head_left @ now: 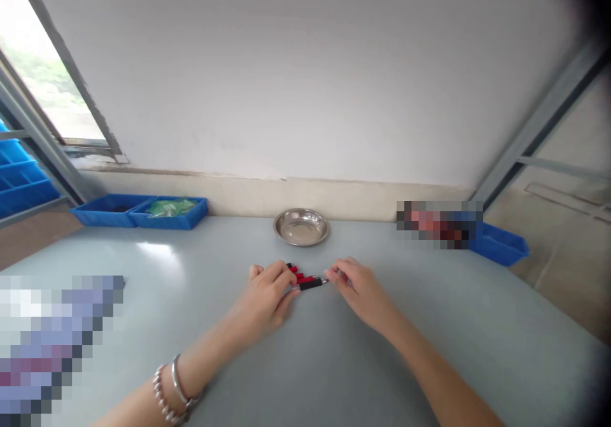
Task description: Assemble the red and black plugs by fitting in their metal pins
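Note:
A pen with a black grip point(311, 284) lies slantwise between my two hands, above the grey table. My left hand point(273, 292) pinches its rear end between thumb and fingers. At the pen's pointed tip are the closed fingertips of my right hand point(354, 287); what they hold, if anything, is too small to make out. Just behind the black grip lie several red pens point(300, 277), partly hidden by my left fingers. Beyond them a round, shiny metal dish point(301, 228) stands near the wall.
Two blue trays point(169, 222) stand at the back left, one with green plastic bags. Another blue tray point(499, 244) is at the back right beside a blurred-out patch. A pixelated object point(52, 344) covers the left front. Metal posts rise at both sides.

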### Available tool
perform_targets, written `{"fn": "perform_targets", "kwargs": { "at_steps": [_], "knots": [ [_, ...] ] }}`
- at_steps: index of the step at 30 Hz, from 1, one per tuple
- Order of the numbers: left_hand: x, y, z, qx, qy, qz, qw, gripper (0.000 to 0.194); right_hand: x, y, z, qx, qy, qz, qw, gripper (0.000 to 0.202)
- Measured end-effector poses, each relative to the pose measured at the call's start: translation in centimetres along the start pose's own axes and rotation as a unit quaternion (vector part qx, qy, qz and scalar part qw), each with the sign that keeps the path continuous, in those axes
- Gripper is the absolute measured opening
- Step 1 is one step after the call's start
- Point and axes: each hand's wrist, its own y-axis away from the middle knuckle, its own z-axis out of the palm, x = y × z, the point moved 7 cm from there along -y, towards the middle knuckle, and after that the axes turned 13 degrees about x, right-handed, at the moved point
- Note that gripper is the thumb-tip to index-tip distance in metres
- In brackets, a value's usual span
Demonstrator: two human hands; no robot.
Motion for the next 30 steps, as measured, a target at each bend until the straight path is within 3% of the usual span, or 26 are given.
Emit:
{"fn": "perform_targets", "kwargs": {
  "at_steps": [12,19,30],
  "knots": [
    [0.4,0.0,-1.0,0.075,0.031,0.013,0.997,0.015,-0.9,0.2,0.5,-0.064,-0.172,0.045,0.982,0.037],
    [0.4,0.1,-0.9,0.065,0.032,0.003,0.997,0.016,-0.5,0.2,0.9,-0.08,-0.239,0.084,0.964,0.037],
    [1.1,0.0,-0.9,0.036,0.039,0.023,0.998,0.023,-1.3,0.1,0.7,-0.068,-0.263,0.078,0.959,0.037]
  ]
}}
